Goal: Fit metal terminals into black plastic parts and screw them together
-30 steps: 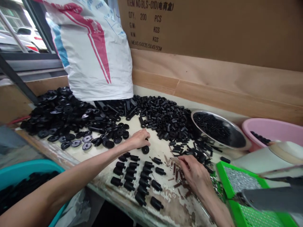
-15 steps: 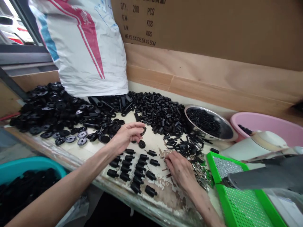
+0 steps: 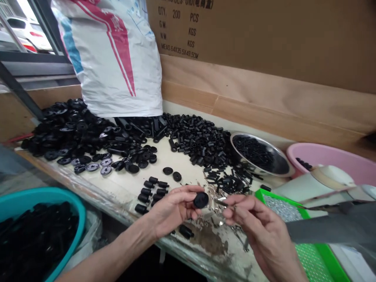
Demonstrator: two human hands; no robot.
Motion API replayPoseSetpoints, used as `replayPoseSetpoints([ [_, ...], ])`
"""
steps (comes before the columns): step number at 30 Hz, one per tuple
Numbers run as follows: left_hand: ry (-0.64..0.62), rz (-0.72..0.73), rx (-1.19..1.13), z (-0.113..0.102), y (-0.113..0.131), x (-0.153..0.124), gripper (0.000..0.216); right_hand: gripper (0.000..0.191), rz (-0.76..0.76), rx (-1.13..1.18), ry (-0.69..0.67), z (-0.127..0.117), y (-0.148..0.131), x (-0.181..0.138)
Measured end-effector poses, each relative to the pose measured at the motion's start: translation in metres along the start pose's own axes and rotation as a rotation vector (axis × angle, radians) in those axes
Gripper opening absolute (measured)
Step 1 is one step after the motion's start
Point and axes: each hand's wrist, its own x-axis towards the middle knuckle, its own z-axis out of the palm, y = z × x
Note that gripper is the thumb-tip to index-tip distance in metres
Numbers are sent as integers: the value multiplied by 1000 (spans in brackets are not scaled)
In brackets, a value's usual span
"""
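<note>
Between the thumb and fingers of my left hand [image 3: 173, 209] is a round black plastic disc [image 3: 201, 200], its face turned toward me. My right hand [image 3: 260, 221] pinches a small thin metal strip [image 3: 221, 202], its tip pointing at the disc with a narrow gap between them. Under and beside my left hand stand several short black cylinders [image 3: 146, 192] in rows, partly hidden by it. Two more black discs [image 3: 176, 176] lie on the table beyond. Loose metal pieces [image 3: 241, 237] are scattered below my right hand.
Heaps of black discs [image 3: 67, 129] and black tubes [image 3: 202, 137] line the back. A steel bowl [image 3: 282, 166] of black pins, a pink basin [image 3: 337, 152] and green trays [image 3: 326, 260] stand at right. A teal tub [image 3: 80, 219] is lower left; a white sack [image 3: 117, 70] stands behind.
My left hand has come nearer and to the right, bringing the disc. My right hand has lifted off the table with a metal strip, and both hands now face each other.
</note>
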Motion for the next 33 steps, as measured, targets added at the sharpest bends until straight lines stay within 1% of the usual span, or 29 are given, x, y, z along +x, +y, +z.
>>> replayPoseSetpoints([
  [6,-35,-1,39,6,-10,-1,26,19,116,92,-67,10,10,-11],
  [11,-21,19,80,9,-13,-2,25,19,184,225,-29,14,17,-14],
  [14,-5,40,89,12,-15,-1,26,20,249,347,50,17,18,-15],
  [17,3,81,87,14,-19,0,27,19,288,499,193,23,21,-17],
  [20,13,158,110,16,-23,0,27,23,308,602,331,31,23,-20],
  [22,34,193,146,17,-26,-2,26,26,315,641,383,37,25,-22],
  [24,59,198,196,19,-28,-4,26,27,318,664,410,44,28,-25],
  [26,89,190,251,21,-30,-5,26,26,310,658,386,48,31,-27],
  [28,111,177,278,21,-30,-6,26,22,277,590,306,51,36,-29],
  [30,94,149,267,21,-30,-6,26,19,200,455,234,49,41,-29],
  [33,21,117,227,19,-29,-5,25,20,21,183,182,41,48,-27],
])
